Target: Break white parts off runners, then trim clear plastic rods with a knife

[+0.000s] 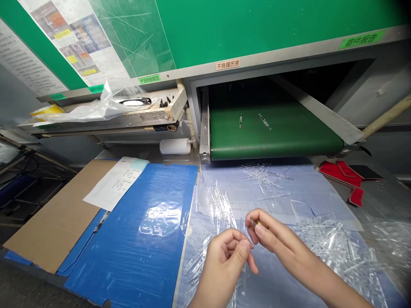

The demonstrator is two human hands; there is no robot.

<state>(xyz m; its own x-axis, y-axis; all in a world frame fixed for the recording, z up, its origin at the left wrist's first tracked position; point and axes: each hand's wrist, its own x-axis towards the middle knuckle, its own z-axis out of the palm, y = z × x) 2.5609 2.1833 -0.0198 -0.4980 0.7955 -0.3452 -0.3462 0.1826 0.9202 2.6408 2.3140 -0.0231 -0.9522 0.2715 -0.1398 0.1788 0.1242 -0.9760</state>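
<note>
My left hand point(228, 259) is closed in a pinch, thumb against forefinger, over the blue-covered bench. A thin clear strip point(243, 280) shows just below its fingertips; whether it is held or lying there I cannot tell. Close beside it, my right hand point(278, 237) has its fingers curled round something small and dark, mostly hidden. Slender clear plastic pieces lie in a pile point(220, 205) ahead of my left hand. More form a loose cluster point(261, 175) below the belt, and a large heap point(337, 244) spreads to the right of my right hand.
A green conveyor belt point(276, 143) ends above the bench, carrying two small clear pieces point(265, 122). At left are a blue board point(138, 256), brown cardboard point(54, 214) and a paper sheet point(115, 184). A white roll point(175, 146) and red pads point(340, 173) lie near the back.
</note>
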